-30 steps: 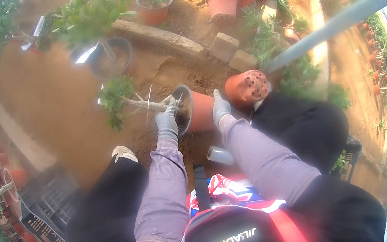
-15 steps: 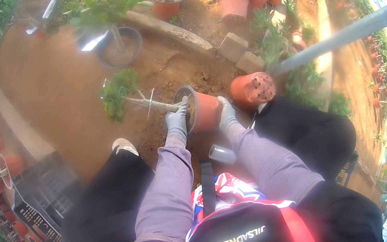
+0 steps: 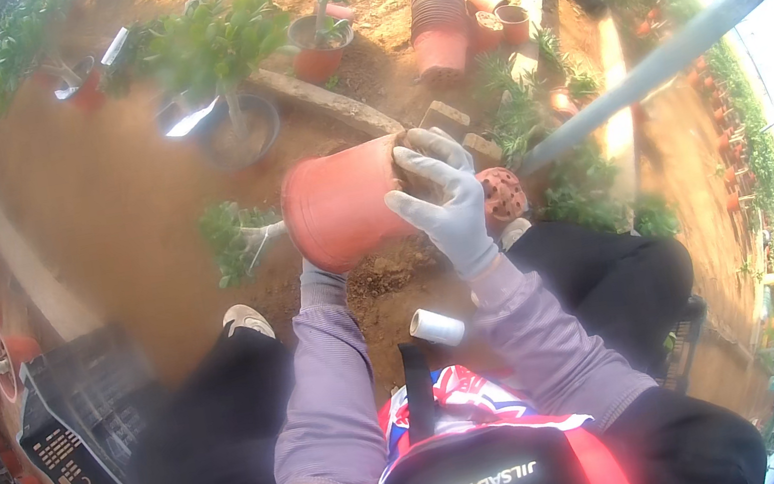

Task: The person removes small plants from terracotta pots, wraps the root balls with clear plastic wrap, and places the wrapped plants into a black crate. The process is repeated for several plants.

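In the head view, the terracotta-coloured plastic pot (image 3: pixel 341 204) has come up and to the left since the earlier frame, its mouth is now turned out of sight, and the right hand (image 3: pixel 451 196) has gone from its side to its base. The pot lies tipped over in mid-air near the centre of the frame, base toward the right. The right hand's gloved fingers spread over that base end; the left hand (image 3: pixel 321 276) is mostly hidden beneath the pot, so I cannot tell what it grips. The pale stem (image 3: pixel 266 235) shows past the pot's left end, leading to a leafy crown (image 3: pixel 231 243) left of centre. If the hidden hand supports little, the pot's contents could slide from the mouth under their own weight, or the stem might bend and crack. A swing rightward could knock the holed pot (image 3: pixel 503 195) just beside the right hand, and spilled soil could reach the white roll (image 3: pixel 437 326) below.
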The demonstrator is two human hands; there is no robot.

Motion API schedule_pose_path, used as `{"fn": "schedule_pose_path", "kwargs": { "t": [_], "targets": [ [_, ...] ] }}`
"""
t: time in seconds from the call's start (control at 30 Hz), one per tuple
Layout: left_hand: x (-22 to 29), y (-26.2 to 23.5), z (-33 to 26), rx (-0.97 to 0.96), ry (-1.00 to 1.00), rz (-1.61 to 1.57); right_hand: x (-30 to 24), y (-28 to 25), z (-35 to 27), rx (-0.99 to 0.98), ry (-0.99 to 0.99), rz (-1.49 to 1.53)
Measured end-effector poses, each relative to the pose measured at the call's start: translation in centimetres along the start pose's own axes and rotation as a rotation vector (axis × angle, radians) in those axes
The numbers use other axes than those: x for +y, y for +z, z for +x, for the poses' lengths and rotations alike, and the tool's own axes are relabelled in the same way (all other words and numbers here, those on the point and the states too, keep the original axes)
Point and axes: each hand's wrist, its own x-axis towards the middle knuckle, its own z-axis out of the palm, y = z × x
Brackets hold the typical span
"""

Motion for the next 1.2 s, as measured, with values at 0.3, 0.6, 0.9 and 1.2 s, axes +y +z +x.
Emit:
{"fn": "schedule_pose_path", "kwargs": {
  "t": [0.3, 0.6, 0.9, 1.2],
  "targets": [
    [0.3, 2.1, -0.2, -0.086, 0.063, -0.097, -3.1, -0.7, 1.5, -0.275, 0.035, -0.038],
    [0.5, 1.5, 0.4, -0.087, 0.091, -0.106, -5.9, -6.0, 4.1, -0.237, 0.085, -0.011],
    [-0.9, -1.1, 1.0, 0.010, 0.101, -0.112, 10.0, -18.0, 5.6, -0.115, 0.180, -0.547],
    [1.0, -1.0, 0.6, -0.097, 0.284, 0.134, 18.7, -6.6, -0.7, -0.255, 0.820, -1.069]
  ]
}}
